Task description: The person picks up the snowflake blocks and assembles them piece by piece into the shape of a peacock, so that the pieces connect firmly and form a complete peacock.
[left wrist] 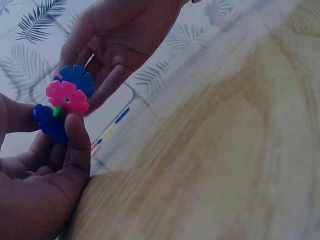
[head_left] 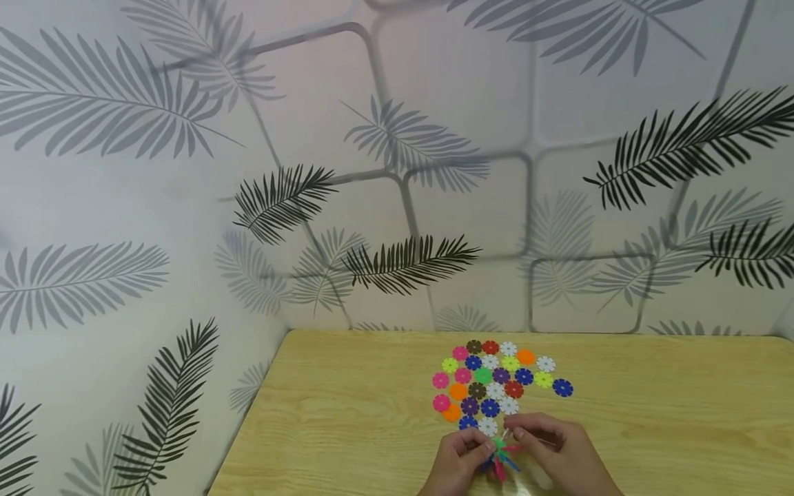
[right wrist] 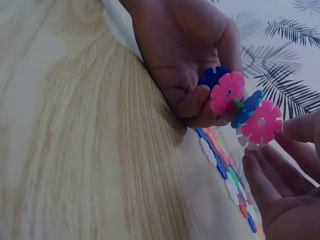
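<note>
Slotted plastic discs are joined into a small cluster (head_left: 499, 451), held between both hands near the table's front. My left hand (head_left: 459, 458) pinches a dark blue disc (left wrist: 52, 127) at one side of the cluster. Opposite it, my right hand (head_left: 555, 444) pinches a white disc (right wrist: 248, 143) at the edge of a pink disc (right wrist: 261, 122). Around a green disc (head_left: 498, 446) in the middle, pink and blue discs stick out at angles. In the right wrist view only a thin edge of the green one shows, and fingers cover part of the white disc.
Loose discs (head_left: 483, 375) in many colours lie flat in a group on the wooden table (head_left: 335, 413), just beyond the hands. A wall (head_left: 434, 213) with a leaf pattern rises behind the table's back edge.
</note>
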Demonstrator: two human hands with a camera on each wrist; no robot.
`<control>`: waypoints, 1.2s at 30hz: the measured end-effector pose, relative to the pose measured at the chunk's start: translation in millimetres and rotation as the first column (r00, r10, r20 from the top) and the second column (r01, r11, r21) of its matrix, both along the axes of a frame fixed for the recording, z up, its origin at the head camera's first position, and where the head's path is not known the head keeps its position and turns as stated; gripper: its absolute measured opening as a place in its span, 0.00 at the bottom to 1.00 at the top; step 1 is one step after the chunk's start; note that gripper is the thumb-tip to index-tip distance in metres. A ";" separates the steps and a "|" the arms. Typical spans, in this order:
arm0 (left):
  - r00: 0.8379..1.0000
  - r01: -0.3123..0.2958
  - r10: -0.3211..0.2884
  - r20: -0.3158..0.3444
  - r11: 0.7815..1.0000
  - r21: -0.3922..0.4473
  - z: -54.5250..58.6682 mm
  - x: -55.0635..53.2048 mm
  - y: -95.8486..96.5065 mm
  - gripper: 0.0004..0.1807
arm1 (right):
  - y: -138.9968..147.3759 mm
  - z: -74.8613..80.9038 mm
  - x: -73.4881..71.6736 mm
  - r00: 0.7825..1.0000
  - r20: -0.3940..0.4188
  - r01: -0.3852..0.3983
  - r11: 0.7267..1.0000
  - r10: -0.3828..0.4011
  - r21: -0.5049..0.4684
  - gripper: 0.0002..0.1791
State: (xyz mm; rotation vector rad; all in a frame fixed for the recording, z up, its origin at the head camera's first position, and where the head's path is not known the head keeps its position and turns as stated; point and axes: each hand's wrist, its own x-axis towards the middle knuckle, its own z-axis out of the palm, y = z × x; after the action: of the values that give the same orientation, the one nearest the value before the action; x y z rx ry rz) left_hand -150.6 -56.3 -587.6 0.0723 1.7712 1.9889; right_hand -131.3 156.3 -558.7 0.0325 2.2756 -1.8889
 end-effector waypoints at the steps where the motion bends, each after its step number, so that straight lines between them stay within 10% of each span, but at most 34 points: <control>1: 1.000 0.002 -0.002 0.000 1.000 0.010 -0.1 0.0 0.3 0.13 | 0.4 -1.4 -0.3 1.000 0.014 0.000 1.000 0.001 -0.013 0.17; 14: 1.000 -0.010 0.010 -0.008 1.000 0.010 0.8 2.1 2.7 0.13 | -10.7 -2.3 -3.9 0.978 0.157 0.145 0.989 -0.139 -0.026 0.15; 23: 0.999 -0.030 0.030 0.010 1.000 -0.003 -1.3 2.0 3.6 0.08 | -7.7 3.3 0.1 0.994 0.082 0.074 0.992 -0.066 -0.098 0.18; 36: 0.999 -0.051 0.051 -0.001 0.999 0.012 -1.8 1.8 4.3 0.08 | -20.9 8.5 -4.2 0.976 0.136 0.174 0.985 -0.171 -0.009 0.11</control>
State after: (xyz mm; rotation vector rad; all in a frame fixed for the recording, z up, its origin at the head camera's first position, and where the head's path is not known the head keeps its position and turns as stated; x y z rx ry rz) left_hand -148.8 -52.0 -589.4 0.0328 1.7794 2.0353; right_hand -135.6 135.4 -550.2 0.3550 2.2257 -1.9272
